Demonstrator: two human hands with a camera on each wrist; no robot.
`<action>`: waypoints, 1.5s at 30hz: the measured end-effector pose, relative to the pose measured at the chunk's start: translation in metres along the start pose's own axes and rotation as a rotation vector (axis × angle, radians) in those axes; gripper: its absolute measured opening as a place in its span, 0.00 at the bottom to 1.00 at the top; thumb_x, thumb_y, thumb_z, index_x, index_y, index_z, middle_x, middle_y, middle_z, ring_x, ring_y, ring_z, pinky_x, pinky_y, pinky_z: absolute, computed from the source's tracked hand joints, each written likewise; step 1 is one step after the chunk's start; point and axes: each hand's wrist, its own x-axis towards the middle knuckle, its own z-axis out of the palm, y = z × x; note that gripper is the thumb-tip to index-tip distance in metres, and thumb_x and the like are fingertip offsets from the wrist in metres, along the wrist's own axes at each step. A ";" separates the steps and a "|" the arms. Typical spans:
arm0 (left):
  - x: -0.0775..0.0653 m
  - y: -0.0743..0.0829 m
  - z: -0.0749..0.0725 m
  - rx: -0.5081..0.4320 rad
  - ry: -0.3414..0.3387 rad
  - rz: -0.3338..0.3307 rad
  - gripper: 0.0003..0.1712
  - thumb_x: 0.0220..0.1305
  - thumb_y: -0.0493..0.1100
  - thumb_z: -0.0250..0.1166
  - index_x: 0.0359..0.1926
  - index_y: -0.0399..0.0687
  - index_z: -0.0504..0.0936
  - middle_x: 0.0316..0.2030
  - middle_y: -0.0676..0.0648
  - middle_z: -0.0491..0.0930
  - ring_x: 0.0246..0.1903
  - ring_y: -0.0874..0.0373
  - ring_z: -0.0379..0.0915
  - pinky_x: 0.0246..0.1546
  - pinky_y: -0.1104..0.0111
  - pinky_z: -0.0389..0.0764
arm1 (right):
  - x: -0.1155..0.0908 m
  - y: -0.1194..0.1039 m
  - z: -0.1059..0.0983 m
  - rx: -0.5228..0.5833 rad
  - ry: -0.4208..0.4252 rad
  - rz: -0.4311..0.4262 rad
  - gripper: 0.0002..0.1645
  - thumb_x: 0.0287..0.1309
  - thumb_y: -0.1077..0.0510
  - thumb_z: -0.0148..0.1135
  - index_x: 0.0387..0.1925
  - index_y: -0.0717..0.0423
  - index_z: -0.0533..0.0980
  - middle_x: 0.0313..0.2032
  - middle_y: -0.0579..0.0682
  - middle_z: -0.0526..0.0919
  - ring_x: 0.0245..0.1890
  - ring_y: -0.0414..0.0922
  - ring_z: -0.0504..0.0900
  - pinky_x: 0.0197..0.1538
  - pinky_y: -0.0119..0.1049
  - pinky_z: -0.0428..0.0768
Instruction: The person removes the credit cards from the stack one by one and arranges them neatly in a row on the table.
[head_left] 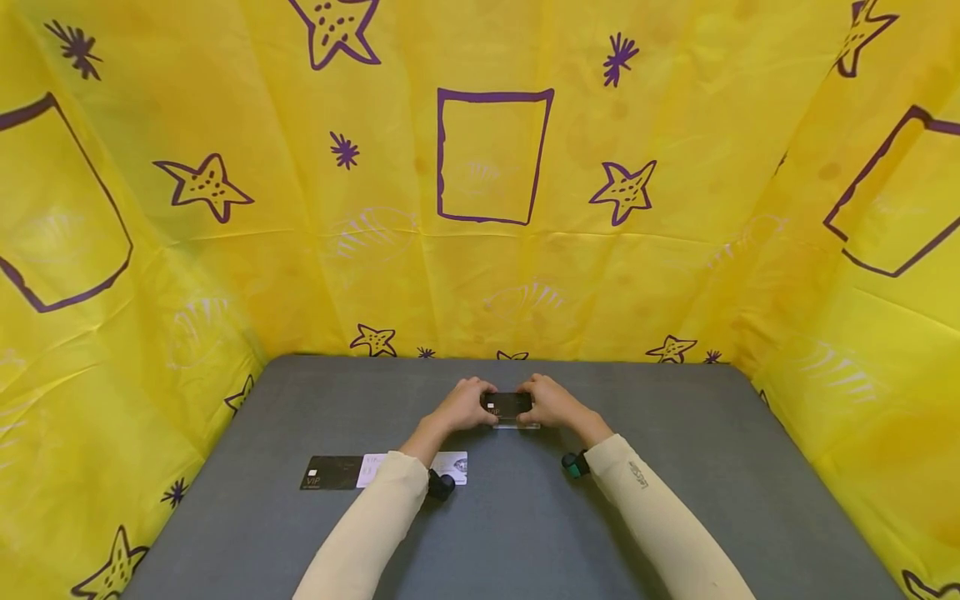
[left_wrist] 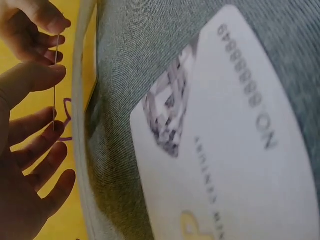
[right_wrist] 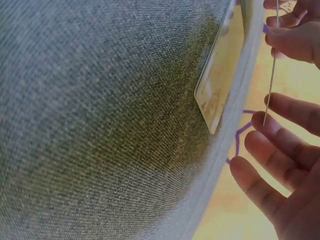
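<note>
A black VIP card [head_left: 507, 405] is held between both hands above the far part of the table. My left hand [head_left: 467, 406] pinches its left edge, thumb nearest me. On the opposite edge my right hand [head_left: 553, 403] pinches it in the same way. Edge-on, the card appears as a thin line [left_wrist: 55, 95] between the fingers in the left wrist view, and the right wrist view shows it likewise as a thin card [right_wrist: 272, 75]. Below it a pale card [head_left: 517, 426] lies flat on the table, partly covered in the head view.
Left of centre, a black VIP card [head_left: 330, 472] lies in a row beside white cards [head_left: 452, 467], partly hidden by the left sleeve. The grey table [head_left: 510, 533] ends at a yellow curtain [head_left: 487, 292] with purple drawings, which also hangs along both sides.
</note>
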 end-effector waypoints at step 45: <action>-0.048 0.013 -0.020 0.007 0.033 -0.008 0.32 0.48 0.47 0.76 0.55 0.42 0.80 0.48 0.42 0.77 0.50 0.47 0.69 0.51 0.54 0.72 | -0.036 -0.025 -0.005 0.067 0.106 -0.087 0.30 0.47 0.48 0.75 0.51 0.57 0.80 0.41 0.52 0.76 0.41 0.47 0.73 0.43 0.40 0.72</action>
